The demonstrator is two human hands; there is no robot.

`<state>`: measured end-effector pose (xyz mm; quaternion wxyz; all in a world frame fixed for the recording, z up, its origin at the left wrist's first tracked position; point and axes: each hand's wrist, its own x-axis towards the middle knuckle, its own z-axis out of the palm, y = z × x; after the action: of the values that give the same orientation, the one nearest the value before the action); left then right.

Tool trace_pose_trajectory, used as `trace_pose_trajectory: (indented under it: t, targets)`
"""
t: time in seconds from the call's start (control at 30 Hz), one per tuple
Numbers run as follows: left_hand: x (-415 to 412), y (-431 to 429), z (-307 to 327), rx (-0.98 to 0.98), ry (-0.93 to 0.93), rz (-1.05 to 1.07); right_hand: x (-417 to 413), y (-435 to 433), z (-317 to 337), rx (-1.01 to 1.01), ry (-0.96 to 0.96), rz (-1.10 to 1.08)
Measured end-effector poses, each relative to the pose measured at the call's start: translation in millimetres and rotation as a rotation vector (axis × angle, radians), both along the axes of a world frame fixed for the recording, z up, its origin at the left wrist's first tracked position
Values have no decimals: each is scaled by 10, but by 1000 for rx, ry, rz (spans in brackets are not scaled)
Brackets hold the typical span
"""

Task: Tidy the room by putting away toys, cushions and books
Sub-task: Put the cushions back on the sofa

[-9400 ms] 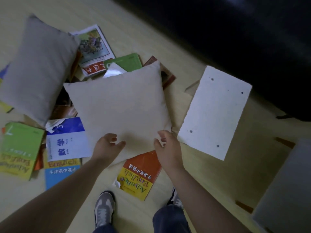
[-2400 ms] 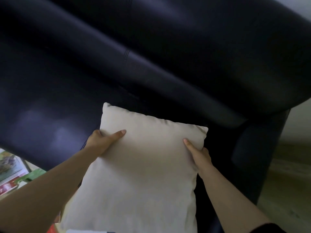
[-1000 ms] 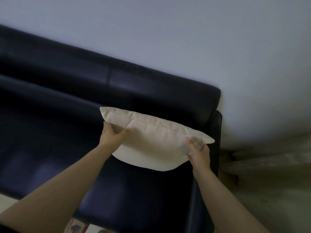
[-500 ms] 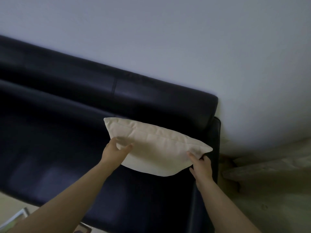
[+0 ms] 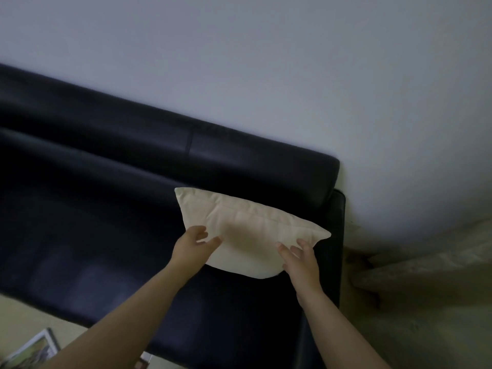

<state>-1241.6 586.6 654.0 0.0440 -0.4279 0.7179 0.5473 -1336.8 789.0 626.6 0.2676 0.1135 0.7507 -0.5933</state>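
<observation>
Left grip [image 5: 195,247], right grip [image 5: 300,259] both released, fingers spread, at lower edge of cream square fabric cushion [image 5: 247,235]; cushion propped against dark leather sofa [image 5: 106,209] backrest.

The sofa [image 5: 106,209] stands with its back to the wall [image 5: 239,62]. The cushion [image 5: 250,235] sits on edge at the sofa's right end, its top against the backrest [image 5: 239,161], just left of the armrest [image 5: 337,235]. In front of it, the left hand [image 5: 193,247] lies at its lower left edge and the right hand [image 5: 300,259] at its lower right, fingers [image 5: 283,249] on its face. A book [image 5: 34,350] lies on the floor [image 5: 24,315] before the sofa, far left.
</observation>
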Motion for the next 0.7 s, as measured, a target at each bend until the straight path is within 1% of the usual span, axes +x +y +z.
trace_pose_trajectory:
  t: [0.1, 0.23, 0.43, 0.57, 0.7]
  targets:
    - [111, 73, 96, 10, 31, -2, 117, -20, 189, 7, 39, 85]
    - [257, 177, 201, 6, 81, -6, 261, -26, 412, 13, 84, 129]
    - [494, 302, 298, 9, 123, -8, 533, 54, 578, 22, 126, 166]
    - [706, 411, 375, -17, 134, -12, 729, 145, 658, 37, 152, 237]
    - [951, 627, 439, -49, 141, 8, 915, 318, 742, 5, 150, 294]
